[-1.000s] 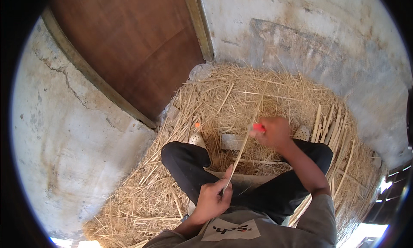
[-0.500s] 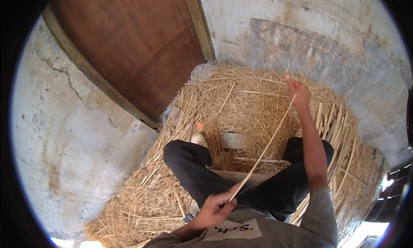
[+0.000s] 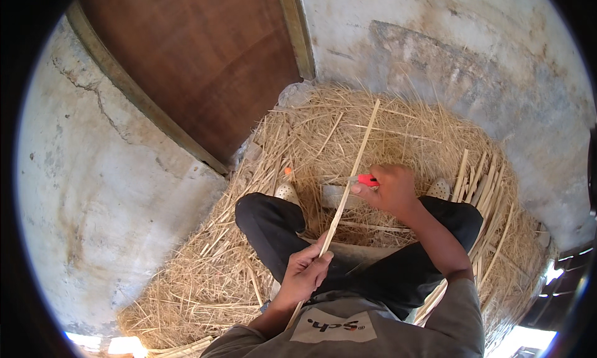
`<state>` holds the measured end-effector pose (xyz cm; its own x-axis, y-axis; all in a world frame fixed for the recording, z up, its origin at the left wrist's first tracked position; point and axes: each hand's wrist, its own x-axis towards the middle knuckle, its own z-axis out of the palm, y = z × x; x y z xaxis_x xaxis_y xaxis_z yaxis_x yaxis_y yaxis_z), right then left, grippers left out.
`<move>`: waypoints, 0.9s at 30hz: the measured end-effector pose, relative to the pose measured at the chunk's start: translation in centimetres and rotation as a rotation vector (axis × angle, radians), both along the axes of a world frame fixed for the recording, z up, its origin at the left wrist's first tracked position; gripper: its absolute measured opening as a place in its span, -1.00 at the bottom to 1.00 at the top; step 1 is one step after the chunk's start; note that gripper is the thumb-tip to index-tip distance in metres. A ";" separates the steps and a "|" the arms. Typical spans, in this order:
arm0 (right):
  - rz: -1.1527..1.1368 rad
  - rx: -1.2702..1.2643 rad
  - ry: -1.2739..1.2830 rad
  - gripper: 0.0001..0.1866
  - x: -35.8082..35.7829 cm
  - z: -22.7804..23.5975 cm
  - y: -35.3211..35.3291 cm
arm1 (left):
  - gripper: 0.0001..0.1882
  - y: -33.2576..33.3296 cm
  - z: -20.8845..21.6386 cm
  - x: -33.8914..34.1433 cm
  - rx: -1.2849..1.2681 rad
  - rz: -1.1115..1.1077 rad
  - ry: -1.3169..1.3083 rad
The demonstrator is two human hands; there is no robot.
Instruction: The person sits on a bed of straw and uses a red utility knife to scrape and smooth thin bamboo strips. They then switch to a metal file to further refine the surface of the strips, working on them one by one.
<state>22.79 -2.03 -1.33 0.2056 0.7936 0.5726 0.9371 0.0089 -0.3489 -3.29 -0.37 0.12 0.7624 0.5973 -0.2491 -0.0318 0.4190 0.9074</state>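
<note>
A long, thin bamboo-like strip [image 3: 364,140] slants up and away from my lap. My left hand [image 3: 303,277] is closed round it near its lower part, and a length of it runs back under my wrist. In my right hand [image 3: 393,189] is a small knife with a red handle [image 3: 368,180], gripped in closed fingers. Its blade reaches the strip about midway, and my right thumb is close to or touching the strip there; contact cannot be made out for sure.
Pale shavings [image 3: 373,109] cover the floor around my legs. Split strips [image 3: 488,184] lie in a pile at right. A grey block [image 3: 334,196] sits between my feet. Ahead are a brown door [image 3: 205,66] and stained walls [image 3: 460,66]. A small orange thing [image 3: 288,170] lies near my left shoe.
My right hand has come back from the strip's far end to about its middle. My left hand has shifted slightly forward and left, and the strip now stands at a steeper slant.
</note>
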 end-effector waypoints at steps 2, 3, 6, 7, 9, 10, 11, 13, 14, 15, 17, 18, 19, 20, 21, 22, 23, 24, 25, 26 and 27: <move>0.070 -0.033 -0.090 -0.33 -0.9 0.1 -0.4 | -0.50 -0.1 0.0 -0.1 -0.003 -0.005 0.009; 0.076 0.010 -0.100 -0.33 -1.0 0.0 -0.4 | -0.50 -0.1 0.1 0.0 -0.002 -0.006 0.012; 0.014 0.069 -0.074 -0.32 0.0 -0.6 0.0 | -0.50 -0.6 0.9 0.3 0.096 -0.023 0.089; -0.056 0.049 -0.032 -0.33 1.9 -0.6 0.8 | -0.50 -0.7 1.0 0.2 0.108 -0.026 0.096; -0.070 0.014 -0.029 -0.36 2.4 0.0 0.8 | -0.50 -0.5 0.8 0.6 0.150 -0.025 0.067; -0.016 -0.010 -0.046 -0.40 0.8 -0.1 0.1 | -0.50 -0.5 0.6 0.5 0.170 -0.023 0.080; 0.040 -0.034 -0.063 -0.43 0.0 0.0 -0.3 | -0.50 -0.7 0.4 0.2 0.190 -0.019 0.092; 0.044 0.077 -0.047 -0.40 0.8 -0.7 0.2 | -0.50 -0.8 0.4 0.3 0.216 -0.028 0.091; 0.047 0.131 -0.038 -0.38 1.3 -0.8 0.4 | -0.50 -0.8 0.7 0.5 0.221 -0.042 0.078; -0.009 0.073 -0.007 -0.39 2.0 -0.7 0.5 | -0.51 -1.1 1.0 0.1 0.220 -0.058 0.089; -0.129 -0.038 0.022 -0.40 4.5 0.9 1.0 | -0.51 -1.0 1.0 -0.2 0.245 -0.053 0.093; -0.079 -0.036 -0.007 -0.39 3.6 0.8 0.8 | -0.51 -0.8 0.9 -0.1 0.268 -0.041 0.084; -0.030 -0.035 -0.037 -0.39 1.7 0.3 0.3 | -0.52 -0.7 1.0 0.0 0.319 -0.032 0.105; 0.016 -0.038 -0.066 -0.38 0.9 -0.1 0.0 | -0.52 -0.8 1.0 0.1 0.365 -0.027 0.125; 0.006 0.067 -0.124 -0.36 1.4 -0.4 0.3 | -0.52 -0.8 1.0 0.2 0.412 -0.021 0.146; -0.003 0.173 -0.180 -0.34 2.1 -0.8 0.7 | -0.52 -0.8 0.9 0.5 0.424 -0.034 0.106; -0.010 0.277 -0.218 -0.33 2.4 -1.4 1.0 | -0.52 -1.0 0.8 0.4 0.432 -0.048 0.086; -0.059 0.189 -0.155 -0.35 3.1 -1.0 0.9 | -0.53 -1.2 0.8 -0.1 0.429 -0.073 0.069; -0.106 0.100 -0.092 -0.38 4.6 0.0 1.0 | -0.53 -1.5 1.2 -0.5 0.414 -0.081 0.098; -0.148 0.035 -0.056 -0.41 6.1 1.0 1.4 | -0.53 -1.3 1.8 -0.2 0.422 -0.077 0.100; -0.144 0.075 -0.098 -0.38 6.3 1.0 1.5 | -0.53 -1.2 2.1 0.1 0.430 -0.073 0.102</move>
<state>29.11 -0.57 -0.29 0.2538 0.7146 0.6519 0.9602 -0.1048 -0.2590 -3.22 -1.53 2.26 0.7906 0.6088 -0.0656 0.0822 0.0006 0.9966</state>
